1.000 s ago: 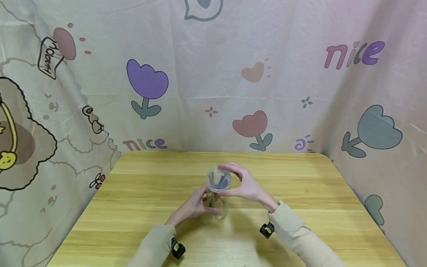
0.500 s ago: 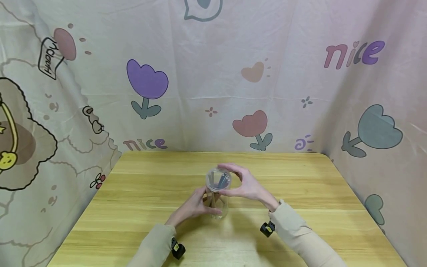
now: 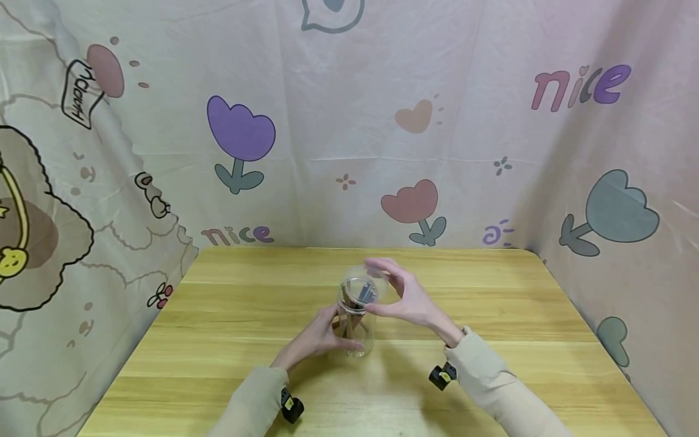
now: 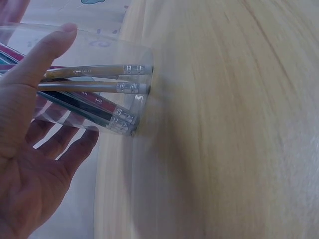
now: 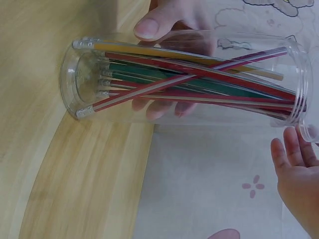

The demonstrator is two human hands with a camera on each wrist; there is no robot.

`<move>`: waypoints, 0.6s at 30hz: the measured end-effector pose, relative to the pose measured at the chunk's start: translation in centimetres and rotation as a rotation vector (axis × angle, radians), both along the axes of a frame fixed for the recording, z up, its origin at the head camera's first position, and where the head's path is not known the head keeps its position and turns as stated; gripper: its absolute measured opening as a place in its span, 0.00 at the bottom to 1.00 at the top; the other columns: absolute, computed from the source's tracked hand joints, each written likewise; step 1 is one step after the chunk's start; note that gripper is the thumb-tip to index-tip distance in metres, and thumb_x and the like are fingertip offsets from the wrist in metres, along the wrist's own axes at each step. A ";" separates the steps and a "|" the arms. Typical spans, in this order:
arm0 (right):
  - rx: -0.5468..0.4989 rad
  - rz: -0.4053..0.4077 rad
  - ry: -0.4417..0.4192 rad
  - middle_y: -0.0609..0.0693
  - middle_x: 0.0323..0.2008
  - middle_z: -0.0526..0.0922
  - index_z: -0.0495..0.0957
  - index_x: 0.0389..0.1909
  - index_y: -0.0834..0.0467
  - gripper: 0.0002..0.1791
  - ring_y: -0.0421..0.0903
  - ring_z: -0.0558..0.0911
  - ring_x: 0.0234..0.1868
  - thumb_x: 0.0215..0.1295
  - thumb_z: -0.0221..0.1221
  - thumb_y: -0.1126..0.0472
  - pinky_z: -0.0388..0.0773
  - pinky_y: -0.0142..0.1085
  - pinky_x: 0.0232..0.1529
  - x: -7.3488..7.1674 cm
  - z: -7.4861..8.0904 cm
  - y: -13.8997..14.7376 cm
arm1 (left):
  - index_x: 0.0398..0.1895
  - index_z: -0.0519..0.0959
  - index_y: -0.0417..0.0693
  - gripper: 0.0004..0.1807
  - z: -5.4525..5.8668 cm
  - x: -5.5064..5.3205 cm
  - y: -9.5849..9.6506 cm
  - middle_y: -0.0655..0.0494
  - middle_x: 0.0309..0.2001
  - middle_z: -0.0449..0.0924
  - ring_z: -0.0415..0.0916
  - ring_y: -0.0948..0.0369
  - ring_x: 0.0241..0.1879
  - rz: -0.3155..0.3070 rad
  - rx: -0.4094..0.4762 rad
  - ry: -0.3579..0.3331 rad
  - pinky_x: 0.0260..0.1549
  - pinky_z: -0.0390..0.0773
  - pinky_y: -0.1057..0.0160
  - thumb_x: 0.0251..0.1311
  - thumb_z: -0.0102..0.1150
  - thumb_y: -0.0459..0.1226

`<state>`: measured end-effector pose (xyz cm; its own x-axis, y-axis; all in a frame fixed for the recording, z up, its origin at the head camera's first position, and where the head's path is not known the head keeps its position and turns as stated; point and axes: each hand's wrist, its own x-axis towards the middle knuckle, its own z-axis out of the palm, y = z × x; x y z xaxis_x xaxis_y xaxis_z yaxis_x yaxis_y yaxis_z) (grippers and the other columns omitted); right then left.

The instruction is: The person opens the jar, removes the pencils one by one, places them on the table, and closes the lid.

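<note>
A clear cylindrical jar (image 3: 364, 343) stands upright on the table in front of me, its mouth facing up. Several unsharpened pencils (image 5: 219, 85) in red, green and yellow lean inside it, eraser ends down. My left hand (image 3: 315, 337) grips the jar's lower body from the left; the thumb crosses its near side in the left wrist view. My right hand (image 3: 408, 301) pinches a transparent round lid (image 5: 308, 132) by its edge, and in the right wrist view the lid sits tilted off one side of the jar's rim.
A wood-grain table (image 3: 262, 285) spreads around the jar on all sides. Behind it and along both sides hangs a printed cloth (image 3: 327, 121) with flowers and lettering. Small black wrist cameras (image 3: 292, 409) sit on both sleeves.
The lid has come off the jar's mouth and shifted up and to the right with my right hand. My left hand and the jar have stayed in place.
</note>
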<state>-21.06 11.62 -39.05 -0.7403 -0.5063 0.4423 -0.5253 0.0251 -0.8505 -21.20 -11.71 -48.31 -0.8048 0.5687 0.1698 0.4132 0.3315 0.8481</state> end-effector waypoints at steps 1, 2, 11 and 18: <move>-0.014 0.001 0.003 0.70 0.66 0.68 0.64 0.69 0.70 0.43 0.43 0.73 0.66 0.50 0.70 0.75 0.68 0.24 0.72 0.0 0.0 0.1 | 0.67 0.71 0.55 0.43 0.0 0.0 0.0 0.52 0.66 0.77 0.74 0.51 0.67 0.000 -0.003 0.007 0.69 0.74 0.44 0.45 0.81 0.42; -0.029 0.003 0.004 0.70 0.66 0.67 0.64 0.69 0.70 0.43 0.39 0.73 0.65 0.50 0.70 0.75 0.69 0.24 0.72 0.0 0.1 0.1 | 0.66 0.72 0.55 0.42 0.0 0.0 0.0 0.52 0.66 0.78 0.74 0.51 0.67 0.002 -0.006 0.016 0.69 0.74 0.44 0.45 0.81 0.42; -0.137 0.030 -0.008 0.60 0.65 0.66 0.61 0.69 0.74 0.42 0.40 0.71 0.62 0.53 0.69 0.76 0.75 0.31 0.69 0.1 -0.2 0.8 | 0.66 0.72 0.53 0.42 -0.1 -0.1 0.1 0.51 0.65 0.78 0.74 0.50 0.67 -0.011 -0.006 0.023 0.69 0.73 0.44 0.45 0.81 0.42; -0.207 0.037 -0.030 0.53 0.65 0.68 0.58 0.67 0.79 0.41 0.38 0.72 0.60 0.56 0.68 0.75 0.76 0.32 0.68 0.2 -1.1 1.6 | 0.65 0.73 0.52 0.41 -0.1 -0.1 0.2 0.50 0.64 0.78 0.75 0.49 0.65 -0.022 0.022 -0.006 0.69 0.73 0.45 0.44 0.81 0.40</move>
<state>-20.88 13.18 -40.20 -0.7376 -0.4340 0.5173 -0.4966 -0.1703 -0.8511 -21.35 -11.54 -48.37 -0.7930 0.5827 0.1777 0.4152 0.3035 0.8576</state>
